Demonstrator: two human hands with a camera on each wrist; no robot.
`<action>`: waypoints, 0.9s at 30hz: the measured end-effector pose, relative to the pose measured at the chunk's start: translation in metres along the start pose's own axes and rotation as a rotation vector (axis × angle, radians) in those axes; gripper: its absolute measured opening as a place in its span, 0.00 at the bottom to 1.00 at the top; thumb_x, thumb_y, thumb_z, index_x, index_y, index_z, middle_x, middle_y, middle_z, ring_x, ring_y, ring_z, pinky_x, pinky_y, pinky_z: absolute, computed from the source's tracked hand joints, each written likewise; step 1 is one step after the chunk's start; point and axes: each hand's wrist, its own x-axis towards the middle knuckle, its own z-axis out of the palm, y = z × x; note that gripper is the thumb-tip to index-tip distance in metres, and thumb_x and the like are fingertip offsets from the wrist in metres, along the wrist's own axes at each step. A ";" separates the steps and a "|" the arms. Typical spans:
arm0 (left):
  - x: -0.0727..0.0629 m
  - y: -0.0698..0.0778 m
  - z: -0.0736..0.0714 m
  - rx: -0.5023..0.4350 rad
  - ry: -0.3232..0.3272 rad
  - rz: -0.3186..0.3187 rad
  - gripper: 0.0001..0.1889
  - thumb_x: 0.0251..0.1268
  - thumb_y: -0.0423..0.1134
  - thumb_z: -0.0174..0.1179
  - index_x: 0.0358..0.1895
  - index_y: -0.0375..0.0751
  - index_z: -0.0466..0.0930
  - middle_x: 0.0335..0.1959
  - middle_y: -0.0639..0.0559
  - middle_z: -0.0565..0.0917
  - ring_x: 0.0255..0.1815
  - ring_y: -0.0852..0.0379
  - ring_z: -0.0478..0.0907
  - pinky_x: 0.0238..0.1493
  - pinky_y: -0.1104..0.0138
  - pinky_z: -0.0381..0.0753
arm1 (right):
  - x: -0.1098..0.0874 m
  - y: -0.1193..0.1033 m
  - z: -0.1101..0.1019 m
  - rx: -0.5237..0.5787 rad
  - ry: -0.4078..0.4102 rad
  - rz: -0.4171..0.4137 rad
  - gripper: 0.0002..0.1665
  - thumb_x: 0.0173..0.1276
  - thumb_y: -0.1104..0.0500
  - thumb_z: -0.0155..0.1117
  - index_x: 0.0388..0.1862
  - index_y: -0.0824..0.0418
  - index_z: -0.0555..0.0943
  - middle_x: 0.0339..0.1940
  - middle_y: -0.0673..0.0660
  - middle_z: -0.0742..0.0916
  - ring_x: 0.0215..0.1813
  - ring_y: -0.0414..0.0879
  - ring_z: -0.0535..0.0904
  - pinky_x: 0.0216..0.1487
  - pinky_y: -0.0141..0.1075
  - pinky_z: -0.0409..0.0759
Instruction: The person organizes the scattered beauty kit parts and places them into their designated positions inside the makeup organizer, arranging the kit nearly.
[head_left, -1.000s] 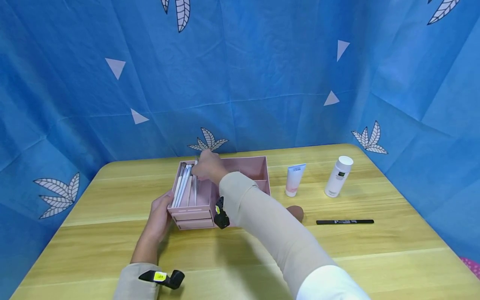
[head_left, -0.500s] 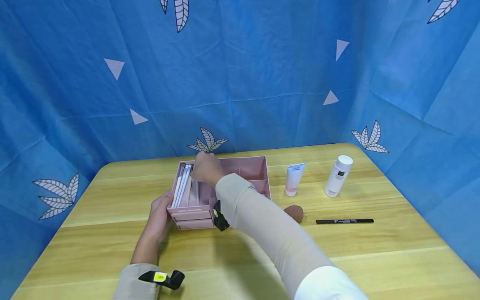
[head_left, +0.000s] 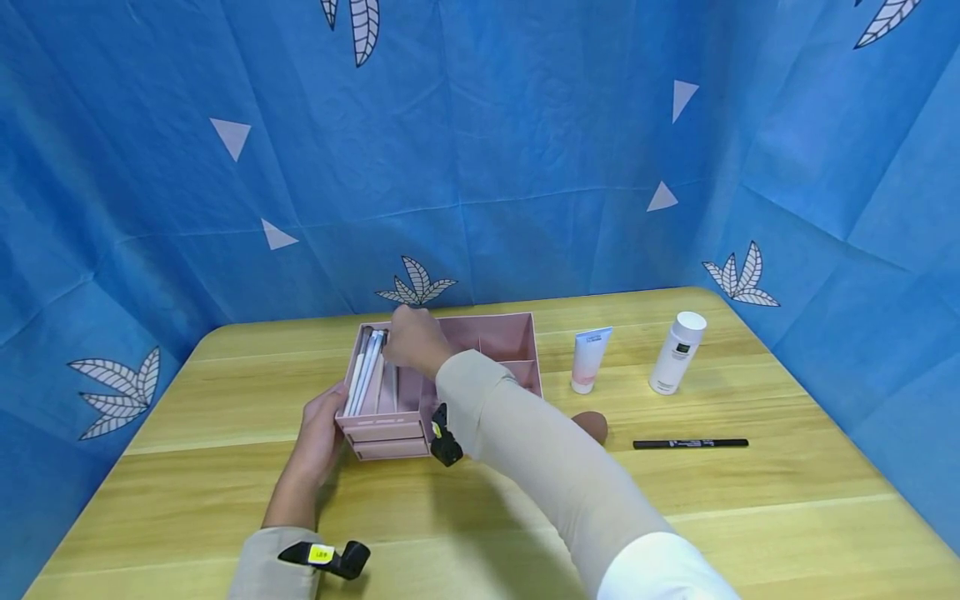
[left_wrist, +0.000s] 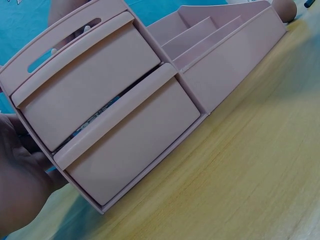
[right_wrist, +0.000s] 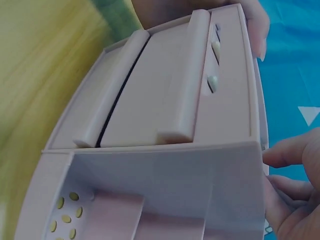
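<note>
A pink makeup organizer with two small front drawers stands on the table. My left hand holds its left side, the thumb at the top rim. Several makeup brushes with pale handles lie in the left top compartment. Over that compartment, my right hand has its fingers bent down, pinching the far end of one makeup brush. The compartment wall hides the fingertips in the right wrist view, where the hand reaches behind it. Handle ends show through the front slot.
Stepped compartments fill the organizer's right part. Right of it stand a white and pink tube and a white bottle. A brown makeup sponge and a black pencil lie nearer. A blue curtain hangs behind.
My right hand has lowered slightly into the left compartment, and the brush beneath it has shifted a little to the right. The left hand has stayed at the organizer's side.
</note>
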 end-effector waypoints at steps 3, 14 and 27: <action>0.000 0.000 0.000 -0.004 0.002 -0.001 0.26 0.75 0.41 0.32 0.66 0.25 0.60 0.46 0.56 0.78 0.49 0.66 0.74 0.54 0.75 0.75 | -0.002 0.000 -0.001 0.007 -0.007 -0.007 0.24 0.60 0.63 0.60 0.11 0.53 0.59 0.09 0.47 0.61 0.13 0.39 0.60 0.13 0.30 0.60; 0.000 0.000 0.000 -0.012 0.003 -0.002 0.25 0.75 0.40 0.33 0.66 0.24 0.61 0.43 0.59 0.78 0.48 0.66 0.75 0.53 0.75 0.76 | -0.015 0.009 -0.008 0.174 -0.008 -0.067 0.26 0.60 0.63 0.58 0.08 0.54 0.57 0.08 0.47 0.58 0.12 0.39 0.51 0.13 0.30 0.52; 0.000 0.000 0.000 -0.002 -0.004 -0.006 0.26 0.76 0.42 0.32 0.66 0.25 0.60 0.55 0.46 0.76 0.52 0.67 0.74 0.57 0.77 0.72 | -0.034 0.029 -0.023 0.331 0.010 -0.148 0.15 0.65 0.58 0.59 0.18 0.57 0.75 0.20 0.49 0.75 0.24 0.40 0.68 0.22 0.29 0.65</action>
